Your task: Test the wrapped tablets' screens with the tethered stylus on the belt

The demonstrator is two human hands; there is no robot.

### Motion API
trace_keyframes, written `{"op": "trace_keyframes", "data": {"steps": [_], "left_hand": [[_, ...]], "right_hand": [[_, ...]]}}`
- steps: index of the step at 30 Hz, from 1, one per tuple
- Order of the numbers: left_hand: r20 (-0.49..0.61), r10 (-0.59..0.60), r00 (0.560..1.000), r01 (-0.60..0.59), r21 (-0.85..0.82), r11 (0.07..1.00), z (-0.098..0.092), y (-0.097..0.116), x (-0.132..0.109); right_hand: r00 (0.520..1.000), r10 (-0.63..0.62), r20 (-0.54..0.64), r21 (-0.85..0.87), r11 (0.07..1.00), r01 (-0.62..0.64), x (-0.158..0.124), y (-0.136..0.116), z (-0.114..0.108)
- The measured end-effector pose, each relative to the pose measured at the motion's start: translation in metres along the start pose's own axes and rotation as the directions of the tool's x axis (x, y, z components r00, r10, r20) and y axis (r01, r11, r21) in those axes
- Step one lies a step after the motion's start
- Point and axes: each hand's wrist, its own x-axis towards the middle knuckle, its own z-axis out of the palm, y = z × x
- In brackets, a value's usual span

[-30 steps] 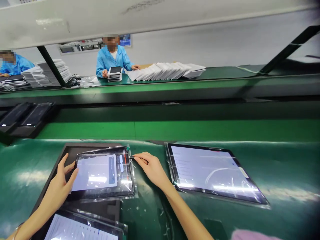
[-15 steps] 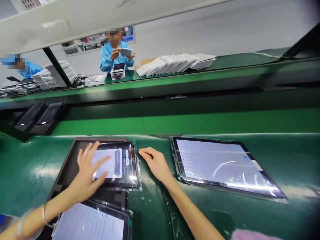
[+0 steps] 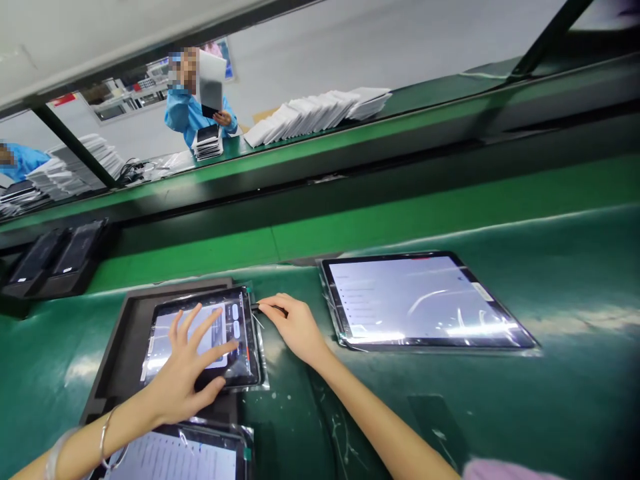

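Note:
A lit tablet (image 3: 235, 367) in clear film lies on a dark tray (image 3: 117, 353). My left hand (image 3: 193, 357) is over its screen with fingers spread; the index fingertip is at the on-screen buttons, though I cannot tell if it presses. At the tablet's right edge my right hand (image 3: 293, 320) pinches a black cable plug (image 3: 256, 307) between thumb and finger, with the plug against the edge. The cable (image 3: 323, 407) runs down the table. Below my left forearm lies another lit tablet (image 3: 180, 460), partly hidden by the arm and cut off by the frame.
A larger lit tablet (image 3: 415, 300) lies to the right on the green table (image 3: 575, 300). Dark trays with devices (image 3: 75, 253) stand at the left. Behind the raised green ledge (image 3: 320, 143), a co-worker (image 3: 183, 110) in blue holds a sheet-like item near stacked white packets (image 3: 310, 113).
My left hand has come down and right over the tablet's screen, fingers spread. My right hand keeps its pinch on the plug. The view has tilted; the co-worker has raised a pale item.

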Motion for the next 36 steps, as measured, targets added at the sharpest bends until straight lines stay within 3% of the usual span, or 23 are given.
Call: {"op": "trace_keyframes", "data": {"steps": [17,24,31,36], "left_hand": [[-0.044,-0.021,0.999,0.02,-0.023,1.0,0.002,-0.005,0.004],[-0.005,0.013,1.0,-0.013,0.018,1.0,0.002,-0.006,0.005],[-0.068,-0.095,0.993,0.098,0.045,0.994,-0.004,-0.013,0.03],[-0.056,-0.063,0.996,0.067,0.088,0.994,-0.001,-0.018,0.042]], "right_hand": [[1.0,-0.018,0.007,-0.057,0.998,0.018,-0.001,0.0,-0.002],[1.0,-0.006,0.026,-0.067,0.998,0.007,-0.001,-0.001,-0.003],[1.0,-0.008,0.027,-0.069,0.998,0.01,-0.001,0.0,-0.003],[0.998,-0.036,0.049,-0.168,0.985,0.044,-0.001,-0.002,-0.005]]}}
